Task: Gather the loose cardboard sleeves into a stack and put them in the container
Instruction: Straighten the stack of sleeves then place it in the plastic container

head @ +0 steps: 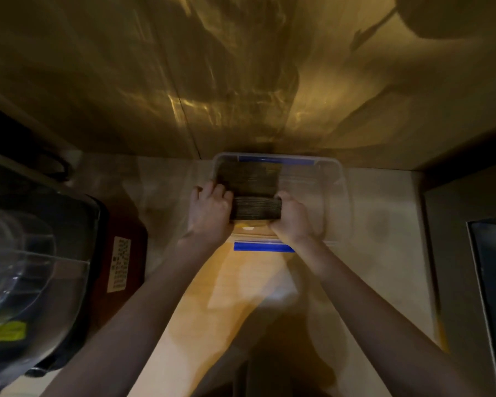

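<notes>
Spanning the scene, a pale counter carries a clear plastic container against the back wall. Left of the container: dark appliance with glass lid. Inside the container's left half: stack of dark cardboard sleeves, clamped between left hand and right hand. At the container's near edge: blue tape strip.

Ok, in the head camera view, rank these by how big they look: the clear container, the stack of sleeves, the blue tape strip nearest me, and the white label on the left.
1. clear container
2. stack of sleeves
3. blue tape strip
4. white label, close to the tape in size, so this order is unsure.
</notes>
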Motion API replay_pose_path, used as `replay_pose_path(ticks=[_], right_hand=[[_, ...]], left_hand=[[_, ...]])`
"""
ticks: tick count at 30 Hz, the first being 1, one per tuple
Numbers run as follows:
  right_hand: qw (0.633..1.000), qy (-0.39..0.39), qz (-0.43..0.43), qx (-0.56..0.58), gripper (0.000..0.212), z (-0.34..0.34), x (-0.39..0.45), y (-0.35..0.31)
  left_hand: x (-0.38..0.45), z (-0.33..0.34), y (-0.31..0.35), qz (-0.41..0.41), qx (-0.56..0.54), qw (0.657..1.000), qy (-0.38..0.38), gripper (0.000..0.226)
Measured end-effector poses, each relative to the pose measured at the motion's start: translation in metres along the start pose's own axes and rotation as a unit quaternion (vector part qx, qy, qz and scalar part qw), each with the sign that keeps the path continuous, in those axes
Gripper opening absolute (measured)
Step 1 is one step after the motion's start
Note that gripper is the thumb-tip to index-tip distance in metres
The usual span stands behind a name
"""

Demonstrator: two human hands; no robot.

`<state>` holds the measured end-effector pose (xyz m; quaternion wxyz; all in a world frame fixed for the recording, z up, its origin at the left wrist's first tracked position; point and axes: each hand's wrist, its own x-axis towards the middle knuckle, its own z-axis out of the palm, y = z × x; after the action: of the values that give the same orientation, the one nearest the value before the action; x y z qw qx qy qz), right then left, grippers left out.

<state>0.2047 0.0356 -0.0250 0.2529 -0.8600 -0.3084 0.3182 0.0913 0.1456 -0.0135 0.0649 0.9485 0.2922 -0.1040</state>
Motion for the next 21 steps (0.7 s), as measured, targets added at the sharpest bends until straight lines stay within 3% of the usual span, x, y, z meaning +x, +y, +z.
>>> replay_pose_path(ticks=[12,17,19,21], right_hand=[[0.993,-0.041,0.048,0.096,0.046,-0.001,0.006,-0.007],[0.987,-0.025,0.067,0.142,0.033,-0.002,0.008,-0.009],[0.974,-0.013,0.102,0.199,0.027,-0.001,0.009,-0.01],[0.928,-0.025,0.185,0.321,0.022,0.0,0.013,-0.011]], left_hand=[[0.0,-0.005,-0.004,-0.021,-0.002,1.0,0.012,0.051],[0.0,-0.003,-0.005,-0.032,-0.035,0.999,0.013,0.045],[-0.001,-0.002,-0.004,-0.038,-0.044,0.998,0.016,0.044],[-0.001,0.0,-0.003,-0.04,-0.059,0.997,0.017,0.045]])
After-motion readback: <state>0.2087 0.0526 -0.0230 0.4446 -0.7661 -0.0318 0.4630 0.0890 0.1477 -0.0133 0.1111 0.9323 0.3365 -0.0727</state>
